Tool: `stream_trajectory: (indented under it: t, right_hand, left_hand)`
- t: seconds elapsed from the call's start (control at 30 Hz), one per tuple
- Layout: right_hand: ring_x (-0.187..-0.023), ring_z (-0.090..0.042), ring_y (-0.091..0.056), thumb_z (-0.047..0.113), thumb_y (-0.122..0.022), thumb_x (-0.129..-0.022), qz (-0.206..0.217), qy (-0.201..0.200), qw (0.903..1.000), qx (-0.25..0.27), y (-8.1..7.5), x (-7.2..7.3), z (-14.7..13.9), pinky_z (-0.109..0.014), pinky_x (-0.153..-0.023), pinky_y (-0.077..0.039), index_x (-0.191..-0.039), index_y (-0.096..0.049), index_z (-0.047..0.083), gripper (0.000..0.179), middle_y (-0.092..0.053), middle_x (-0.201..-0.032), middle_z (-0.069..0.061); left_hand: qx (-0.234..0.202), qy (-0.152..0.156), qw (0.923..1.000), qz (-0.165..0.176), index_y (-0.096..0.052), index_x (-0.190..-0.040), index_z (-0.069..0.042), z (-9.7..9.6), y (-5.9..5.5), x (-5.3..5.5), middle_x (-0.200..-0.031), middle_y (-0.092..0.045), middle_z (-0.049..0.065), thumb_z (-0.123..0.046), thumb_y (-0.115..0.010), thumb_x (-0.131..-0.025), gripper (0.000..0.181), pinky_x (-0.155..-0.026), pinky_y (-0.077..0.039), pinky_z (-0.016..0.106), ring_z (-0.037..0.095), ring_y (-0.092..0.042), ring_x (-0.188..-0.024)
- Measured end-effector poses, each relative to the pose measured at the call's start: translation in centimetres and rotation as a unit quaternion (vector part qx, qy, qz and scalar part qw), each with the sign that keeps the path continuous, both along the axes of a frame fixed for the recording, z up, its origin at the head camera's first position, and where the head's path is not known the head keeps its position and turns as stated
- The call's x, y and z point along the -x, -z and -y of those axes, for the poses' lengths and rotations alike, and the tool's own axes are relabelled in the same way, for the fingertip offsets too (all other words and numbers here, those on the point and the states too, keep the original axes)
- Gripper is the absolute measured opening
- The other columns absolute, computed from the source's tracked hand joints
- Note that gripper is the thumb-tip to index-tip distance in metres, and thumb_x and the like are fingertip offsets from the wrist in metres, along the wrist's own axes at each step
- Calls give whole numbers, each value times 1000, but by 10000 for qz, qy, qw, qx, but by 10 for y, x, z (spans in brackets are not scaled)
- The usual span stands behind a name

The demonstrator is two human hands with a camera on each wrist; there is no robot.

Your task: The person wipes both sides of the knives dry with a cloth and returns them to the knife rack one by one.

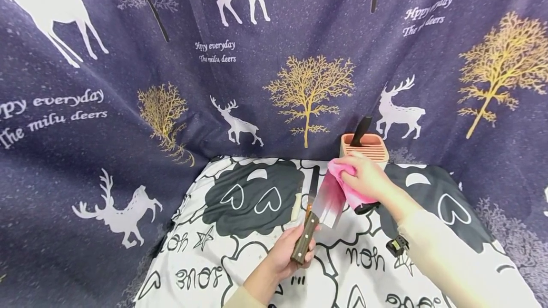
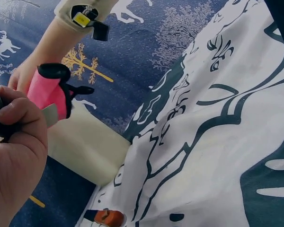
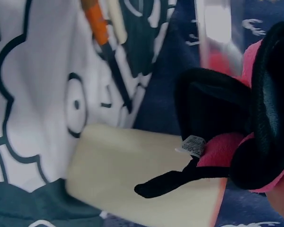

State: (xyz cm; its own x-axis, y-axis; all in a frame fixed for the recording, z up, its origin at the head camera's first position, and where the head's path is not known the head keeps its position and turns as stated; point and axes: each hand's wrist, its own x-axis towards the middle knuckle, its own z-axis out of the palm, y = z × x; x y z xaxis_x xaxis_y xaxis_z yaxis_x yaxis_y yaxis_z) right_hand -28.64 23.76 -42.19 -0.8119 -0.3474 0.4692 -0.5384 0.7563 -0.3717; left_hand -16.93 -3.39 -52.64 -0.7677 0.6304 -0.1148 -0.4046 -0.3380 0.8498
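My left hand (image 1: 288, 253) grips the dark wooden handle (image 1: 306, 239) of a cleaver, whose broad blade (image 1: 327, 208) points up and away. With my right hand (image 1: 366, 175) I hold a pink cloth (image 1: 353, 189) against the upper part of that blade, and its colour reflects in the metal. In the right wrist view the cloth (image 3: 222, 146) shows black trim, a black loop and a small white tag. Fingers of the left hand (image 2: 21, 137) wrap the handle in the left wrist view. The blade's far edge lies partly behind the cloth.
A cream knife block (image 1: 364, 153) with an orange slotted top stands at the back, holding a black-handled knife (image 1: 361, 131). Left of the cleaver, an orange-handled knife with a dark blade (image 1: 314, 182) and a white-handled knife (image 1: 296, 207) lie on the patterned cloth. A deer-print curtain hangs behind.
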Motion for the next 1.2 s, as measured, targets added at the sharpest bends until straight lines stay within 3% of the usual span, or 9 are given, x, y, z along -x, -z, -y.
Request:
stream_trajectory:
  t: [0.1,0.23,0.4,0.57,0.7,0.83,1.0,1.2]
  right_hand:
    - [-104,-27,-66,10,-73,-83,-190,-243,9995,116,-13,-13,4,-46,-88,-54,-121,-75,17,39,-69,-122,-10]
    - [-110,-25,-68,8,-74,-81,-510,-664,9963,-181,-27,-42,20,-46,-97,-56,-118,-76,15,37,-70,-121,-6]
    - [-110,-22,-71,9,-76,-80,-835,-1073,9885,-661,-27,-72,45,-42,-98,-57,-115,-77,12,35,-75,-115,-3]
    - [-102,-22,-73,9,-80,-80,-1192,-1043,9837,-849,-15,-78,65,-40,-91,-58,-113,-77,11,34,-77,-111,-2]
    - [-91,-24,-72,8,-81,-76,-1549,-927,9784,-1005,-6,-78,72,-38,-82,-58,-109,-78,14,34,-77,-110,0]
    - [-83,-23,-67,8,-80,-71,-1777,-976,9719,-1193,-3,-82,75,-36,-73,-56,-105,-78,20,36,-75,-109,4]
    - [-81,-20,-63,9,-81,-70,-1847,-1157,9679,-1248,-3,-92,76,-33,-67,-55,-105,-78,22,38,-70,-104,9]
    - [-87,-20,-65,8,-77,-71,-1915,-1605,9611,-1175,-3,-108,78,-35,-75,-58,-105,-78,20,36,-71,-102,7]
  left_hand:
    - [97,-252,9996,52,-42,-147,0,-4,-2,4,-82,-55,-7,-47,-28,-112,60,-51,-41,16,1,-55,-59]
    - [133,-589,9982,52,-45,-144,-1,-9,-6,13,-82,-55,-6,-46,-27,-112,59,-51,-42,17,3,-55,-60]
    - [133,-954,9953,5,-54,-128,-6,-18,-15,26,-84,-57,-5,-45,-26,-113,50,-49,-45,16,2,-57,-58]
    - [47,-1144,9934,-64,-57,-106,-14,-26,-24,34,-87,-59,-6,-47,-28,-112,44,-47,-43,18,2,-58,-54]
    - [61,-1288,9916,-91,-60,-100,-16,-31,-29,37,-77,-61,-8,-45,-32,-112,42,-46,-43,18,2,-57,-52]
    - [8,-1445,9894,-108,-63,-100,-17,-33,-30,40,-68,-62,-7,-41,-38,-112,37,-47,-46,17,3,-57,-52]
    - [-175,-1623,9866,-25,-67,-108,-17,-34,-30,42,-71,-65,-7,-39,-38,-112,37,-48,-48,16,3,-57,-52]
    - [-261,-1855,9823,4,-68,-114,-9,-35,-30,42,-81,-71,-7,-37,-38,-112,41,-53,-52,17,2,-63,-63]
